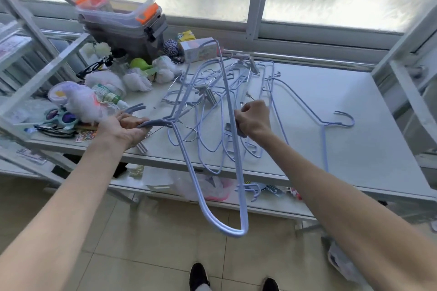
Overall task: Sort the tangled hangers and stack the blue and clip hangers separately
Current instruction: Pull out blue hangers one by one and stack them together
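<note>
**Checker:** Report the left hand.

**Operator:** My left hand (123, 127) is curled tight round the hooks (153, 122) of a bundle of blue hangers (236, 234). The grip sits above the front edge of the white table (343, 168).

**Checker:** Report the right hand.

**Operator:** My right hand (254, 118) is a closed fist round the long straight bar of the same bundle. A grey part shows just under the fist. I cannot tell whether it is inside the grip.

**Checker:** Position of the bundle?

**Operator:** It is tilted. The far end reaches up past the cardboard box (198, 51) at the back, and the near end hangs off the table front, over the floor tiles.

**Checker:** Location of the remaining hangers?

**Operator:** The tangled pile (208, 82) lies mid-table, under and behind the bundle. Metal clip hangers (209, 95) are mixed into it, and one more (251, 65) lies at the rear. A single blue hanger (322, 124) lies apart, to the right.

**Checker:** Other items?

**Operator:** Stacked storage boxes with orange latches (118, 14) stand at the rear left. A ball of twine (171, 46) is just beside them.
</note>
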A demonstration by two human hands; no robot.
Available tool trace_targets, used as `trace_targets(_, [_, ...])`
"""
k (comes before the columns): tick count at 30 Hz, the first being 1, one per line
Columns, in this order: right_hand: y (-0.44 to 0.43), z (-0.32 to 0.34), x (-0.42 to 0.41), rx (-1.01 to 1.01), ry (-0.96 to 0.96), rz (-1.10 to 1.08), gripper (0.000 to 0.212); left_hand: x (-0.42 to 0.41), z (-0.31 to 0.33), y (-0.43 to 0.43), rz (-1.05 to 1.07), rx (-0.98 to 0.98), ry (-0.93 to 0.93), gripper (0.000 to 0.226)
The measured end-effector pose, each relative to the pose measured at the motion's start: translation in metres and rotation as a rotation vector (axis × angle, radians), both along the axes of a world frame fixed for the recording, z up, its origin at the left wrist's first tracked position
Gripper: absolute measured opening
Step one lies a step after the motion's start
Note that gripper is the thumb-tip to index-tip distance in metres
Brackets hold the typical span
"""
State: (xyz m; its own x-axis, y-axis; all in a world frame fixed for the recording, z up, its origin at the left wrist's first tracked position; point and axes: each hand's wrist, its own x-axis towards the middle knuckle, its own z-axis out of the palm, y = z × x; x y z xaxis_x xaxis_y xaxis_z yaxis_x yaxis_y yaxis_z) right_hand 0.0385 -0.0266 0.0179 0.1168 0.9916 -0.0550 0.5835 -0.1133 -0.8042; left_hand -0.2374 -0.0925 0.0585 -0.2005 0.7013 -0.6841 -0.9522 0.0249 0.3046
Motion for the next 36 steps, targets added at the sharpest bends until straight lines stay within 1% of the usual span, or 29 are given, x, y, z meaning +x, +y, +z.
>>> trace_targets(3, [-0.006,0.005,0.022,0.029,-0.112,0.002,0.022,0.014,-0.006,0.002,-0.037,-0.02,-0.023,0.069])
trace_targets(7, [-0.011,0.009,0.083,0.013,-0.295,-0.045,0.02,0.055,-0.007,0.011,-0.098,-0.039,-0.044,0.06])
trace_targets(11, [-0.01,0.007,0.151,0.004,-0.373,-0.09,0.017,0.113,-0.008,0.011,-0.089,-0.017,-0.027,0.052])
trace_targets(15, [-0.015,-0.001,0.215,-0.044,-0.439,-0.099,0.021,0.174,-0.009,0.006,-0.101,-0.041,-0.036,0.057])
trace_targets(17, [-0.02,-0.005,0.245,-0.051,-0.456,-0.084,0.019,0.205,-0.008,0.004,-0.099,-0.045,-0.033,0.056])
trace_targets(20, [-0.026,-0.008,0.291,-0.051,-0.471,-0.054,0.01,0.253,-0.003,-0.001,-0.106,-0.033,-0.011,0.055])
trace_targets(22, [-0.029,-0.009,0.321,-0.049,-0.489,-0.03,0.009,0.287,-0.002,-0.002,-0.102,-0.032,0.004,0.054])
trace_targets(25, [-0.029,-0.01,0.356,-0.043,-0.538,0.012,0.012,0.33,0.0,0.002,-0.106,-0.046,0.011,0.048])
trace_targets(30, [-0.027,-0.013,0.39,-0.064,-0.543,0.052,0.014,0.381,0.001,0.008,-0.122,-0.061,0.007,0.048])
trace_targets(36, [-0.024,-0.02,0.408,-0.111,-0.507,0.062,0.03,0.413,0.005,0.016,-0.143,-0.08,0.017,0.049])
